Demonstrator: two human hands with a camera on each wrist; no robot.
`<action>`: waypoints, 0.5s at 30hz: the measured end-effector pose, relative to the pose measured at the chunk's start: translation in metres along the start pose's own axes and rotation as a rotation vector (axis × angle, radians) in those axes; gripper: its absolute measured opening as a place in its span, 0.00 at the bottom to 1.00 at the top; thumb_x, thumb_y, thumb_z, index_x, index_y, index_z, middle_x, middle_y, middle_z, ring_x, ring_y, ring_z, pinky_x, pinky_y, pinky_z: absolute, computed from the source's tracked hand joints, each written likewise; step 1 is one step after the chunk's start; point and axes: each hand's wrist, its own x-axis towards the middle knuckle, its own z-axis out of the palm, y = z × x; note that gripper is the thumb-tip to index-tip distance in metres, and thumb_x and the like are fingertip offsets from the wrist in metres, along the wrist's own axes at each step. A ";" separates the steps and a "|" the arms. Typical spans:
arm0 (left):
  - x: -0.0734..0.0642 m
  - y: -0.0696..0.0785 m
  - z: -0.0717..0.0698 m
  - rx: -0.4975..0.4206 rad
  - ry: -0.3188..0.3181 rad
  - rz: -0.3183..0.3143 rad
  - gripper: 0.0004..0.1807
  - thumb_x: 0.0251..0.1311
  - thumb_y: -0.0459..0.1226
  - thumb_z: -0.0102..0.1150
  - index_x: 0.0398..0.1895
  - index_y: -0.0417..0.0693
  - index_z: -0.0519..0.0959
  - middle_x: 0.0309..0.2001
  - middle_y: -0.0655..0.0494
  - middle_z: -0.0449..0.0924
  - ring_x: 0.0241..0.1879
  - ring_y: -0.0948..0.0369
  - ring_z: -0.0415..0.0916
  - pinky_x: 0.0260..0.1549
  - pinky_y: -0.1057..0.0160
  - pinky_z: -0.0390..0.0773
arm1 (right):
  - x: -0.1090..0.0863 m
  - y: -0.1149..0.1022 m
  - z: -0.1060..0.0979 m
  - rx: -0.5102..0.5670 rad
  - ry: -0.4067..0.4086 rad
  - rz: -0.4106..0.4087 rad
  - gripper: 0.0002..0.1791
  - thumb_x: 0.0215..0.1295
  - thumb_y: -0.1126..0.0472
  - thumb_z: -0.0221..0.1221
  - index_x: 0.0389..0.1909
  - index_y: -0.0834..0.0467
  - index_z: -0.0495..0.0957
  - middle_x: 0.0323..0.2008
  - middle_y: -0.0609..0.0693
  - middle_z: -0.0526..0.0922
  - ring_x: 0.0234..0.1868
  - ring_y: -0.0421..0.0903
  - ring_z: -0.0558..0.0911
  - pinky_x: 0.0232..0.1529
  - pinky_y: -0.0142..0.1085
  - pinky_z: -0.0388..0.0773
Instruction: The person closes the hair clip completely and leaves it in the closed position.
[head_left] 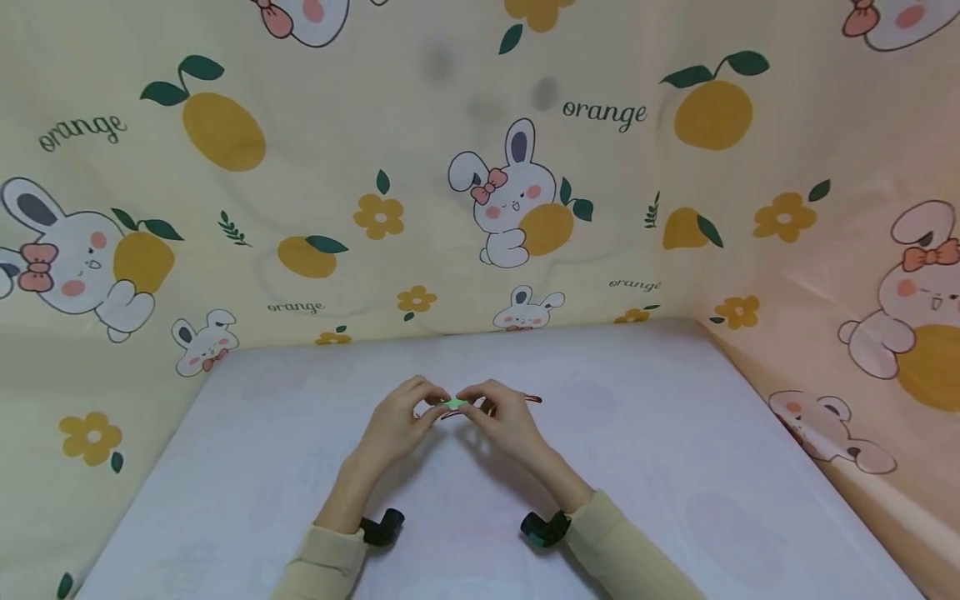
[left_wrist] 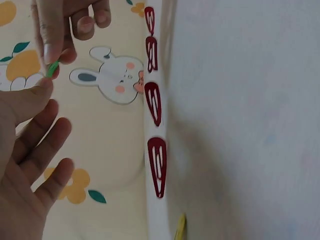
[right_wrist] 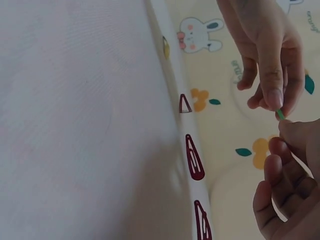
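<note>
**Pinching the green piece [head_left: 453, 403] from both ends**

Nearest: beige sleeves [head_left: 326, 554] and black wrist cameras [head_left: 384, 527]. Next, left hand [head_left: 393, 423] and right hand [head_left: 504, 421], close together above the white table [head_left: 465, 508]. Pinching opposite ends of the green piece between thumb and finger, with the other fingers loosely bent and apart. Held up in the narrow gap between both hands.

Judged light, thin and fairly stiff; possibly a snap clip (too covered by fingertips to confirm). Likely springy if bent, and easy to drop for being so small. Best taken by the very ends, with gentle pressure and no twisting.

Lower down, on the white table: red clips [left_wrist: 162, 167] in a row, with a yellow item [right_wrist: 166, 48] toward the left. Farthest: patterned cloth [head_left: 420, 108].
</note>
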 end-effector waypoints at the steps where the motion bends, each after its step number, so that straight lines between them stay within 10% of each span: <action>1: -0.001 -0.002 -0.001 -0.005 -0.009 -0.003 0.08 0.64 0.33 0.71 0.45 0.50 0.85 0.42 0.61 0.82 0.43 0.61 0.83 0.39 0.52 0.84 | 0.001 0.000 0.002 -0.010 -0.006 -0.004 0.09 0.66 0.66 0.70 0.46 0.58 0.87 0.39 0.50 0.87 0.29 0.40 0.79 0.31 0.31 0.77; 15: -0.005 -0.023 -0.024 0.032 -0.207 -0.238 0.06 0.66 0.34 0.70 0.43 0.52 0.86 0.40 0.63 0.83 0.41 0.63 0.80 0.46 0.54 0.80 | 0.016 -0.003 0.027 -0.132 -0.173 0.067 0.08 0.69 0.63 0.67 0.47 0.57 0.87 0.42 0.49 0.87 0.35 0.41 0.82 0.38 0.32 0.79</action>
